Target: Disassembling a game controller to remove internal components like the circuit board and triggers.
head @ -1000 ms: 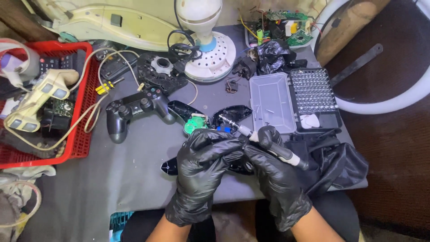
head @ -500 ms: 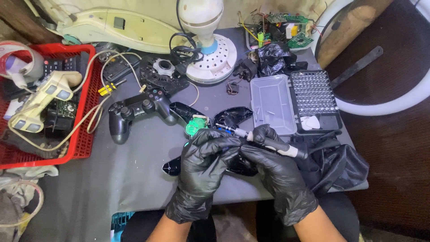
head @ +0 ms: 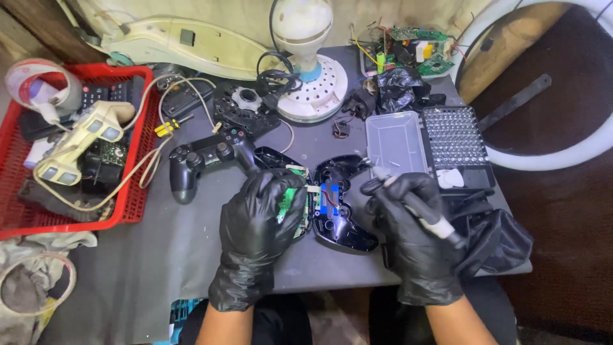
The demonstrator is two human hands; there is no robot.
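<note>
While your left hand [head: 262, 214] clamps the fragile green circuit board [head: 290, 203] — hold its edges — your right hand [head: 412, 220] grips the slim black screwdriver [head: 418, 211].

black gloves [head: 262, 223], green circuit board [head: 292, 203], red basket [head: 137, 160], possibly blue battery [head: 330, 198]

Opened black controller shell [head: 341, 211] – green board [head: 290, 203] exposed, apparently flat on table.

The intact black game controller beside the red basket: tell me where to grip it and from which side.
Grip the game controller by its near-left handle, the one ending by the basket. That handle juts free toward the open table, so come from the front-left. The other handle lies close against the left hand and the opened controller shell, probably leaving little room for fingers.
</note>
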